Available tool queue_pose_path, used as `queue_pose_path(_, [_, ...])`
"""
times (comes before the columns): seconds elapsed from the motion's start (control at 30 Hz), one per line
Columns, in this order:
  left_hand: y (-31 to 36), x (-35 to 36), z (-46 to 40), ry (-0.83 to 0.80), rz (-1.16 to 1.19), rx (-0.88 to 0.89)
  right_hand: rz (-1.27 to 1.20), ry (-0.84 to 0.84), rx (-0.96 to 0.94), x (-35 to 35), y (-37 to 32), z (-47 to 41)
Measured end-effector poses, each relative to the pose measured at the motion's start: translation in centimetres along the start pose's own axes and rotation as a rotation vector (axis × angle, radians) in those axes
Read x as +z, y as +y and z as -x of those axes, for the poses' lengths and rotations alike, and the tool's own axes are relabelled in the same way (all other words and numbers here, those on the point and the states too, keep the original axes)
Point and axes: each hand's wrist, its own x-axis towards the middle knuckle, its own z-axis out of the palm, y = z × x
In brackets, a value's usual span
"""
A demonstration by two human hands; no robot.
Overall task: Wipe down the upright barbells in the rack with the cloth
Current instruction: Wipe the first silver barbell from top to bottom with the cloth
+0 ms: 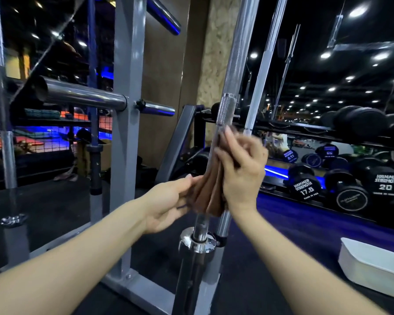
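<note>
Head view shows me my right hand [241,164] with its fingers [231,142] curled round a brown cloth [210,192], pressing it against the nearest upright barbell [225,110] just below its knurled collar, while my left hand [168,201] pinches the hanging lower folds of the cloth beside the shaft. That barbell stands in the grey rack [127,133], a second upright barbell [259,87] just behind it, with dumbbells [305,187] shelved to the right and a white tub [371,267] on the floor.
</note>
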Motion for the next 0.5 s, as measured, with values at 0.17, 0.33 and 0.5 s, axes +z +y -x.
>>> queue_pose_path(0.17, [0.3,0.2,1.1,-0.051,-0.109,-0.01,-0.067,-0.175,0.227,-2.1,2.4,6.1])
queue_pose_path(0.33, [0.3,0.7,1.4,-0.004,-0.06,-0.005,-0.191,-0.021,0.286,-0.4,-1.1,-0.6])
queue_pose_path(0.5, [-0.1,0.4,1.3,-0.038,-0.071,0.012,-0.255,0.045,0.221,0.1,-0.6,1.4])
